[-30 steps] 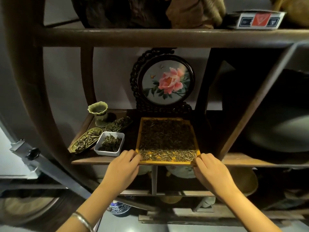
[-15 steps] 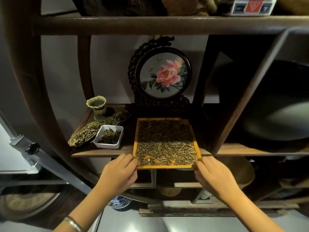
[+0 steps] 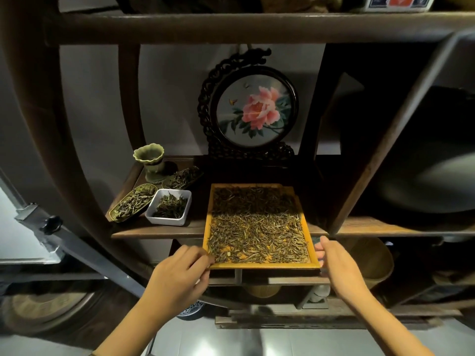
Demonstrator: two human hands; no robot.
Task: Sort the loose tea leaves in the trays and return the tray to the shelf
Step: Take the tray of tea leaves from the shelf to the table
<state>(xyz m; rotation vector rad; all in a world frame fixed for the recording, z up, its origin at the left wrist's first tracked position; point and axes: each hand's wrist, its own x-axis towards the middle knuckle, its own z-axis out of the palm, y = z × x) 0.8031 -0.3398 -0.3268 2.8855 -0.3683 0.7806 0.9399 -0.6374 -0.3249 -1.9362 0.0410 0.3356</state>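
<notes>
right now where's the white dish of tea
In the head view, the white dish sits left on the shelf, between the oval tray and yellow tray.

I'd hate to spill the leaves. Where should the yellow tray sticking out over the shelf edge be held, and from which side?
Take the yellow tray by its two near corners, coming from the front, one grip per side, as the left hand and right hand do now. It is wide, shallow and heaped with loose tea leaves, so a two-sided hold probably keeps it level. Its far end lies on the shelf.
</notes>
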